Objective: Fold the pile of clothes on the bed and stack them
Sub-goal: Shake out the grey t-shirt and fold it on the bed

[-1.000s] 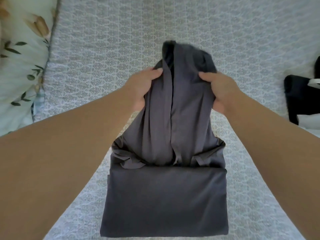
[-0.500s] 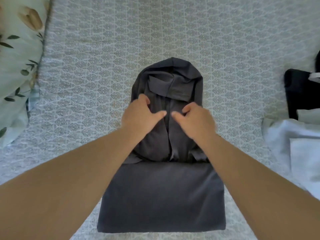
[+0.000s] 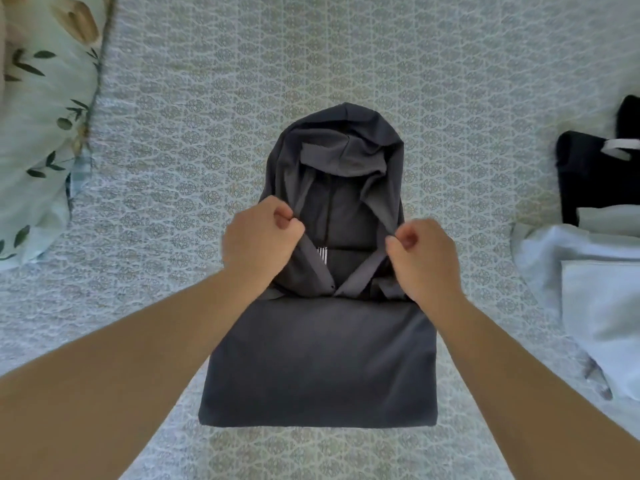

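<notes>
A floral pillow (image 3: 38,109) lies at the bed's (image 3: 173,168) far left corner, on the patterned bedspread. The left hand (image 3: 261,239) sits near the bed's middle, its grip pinching the left edge of the hood (image 3: 341,147) between thumb and curled fingers. The dark grey hoodie (image 3: 318,362) lies along the middle of the bed: its body is folded into a flat rectangle toward the near edge, and the hood extends beyond it toward the far edge, opened so a small striped label shows inside. The right hand (image 3: 420,258) mirrors the left, its grip pinching the hood's right edge just beside the fold line. Both forearms reach in from the near edge, one on each side of the folded body. At the bed's right edge lie a black garment (image 3: 588,174) with a white strip on it and, nearer, pale folded clothes (image 3: 595,299), well apart from the hoodie
</notes>
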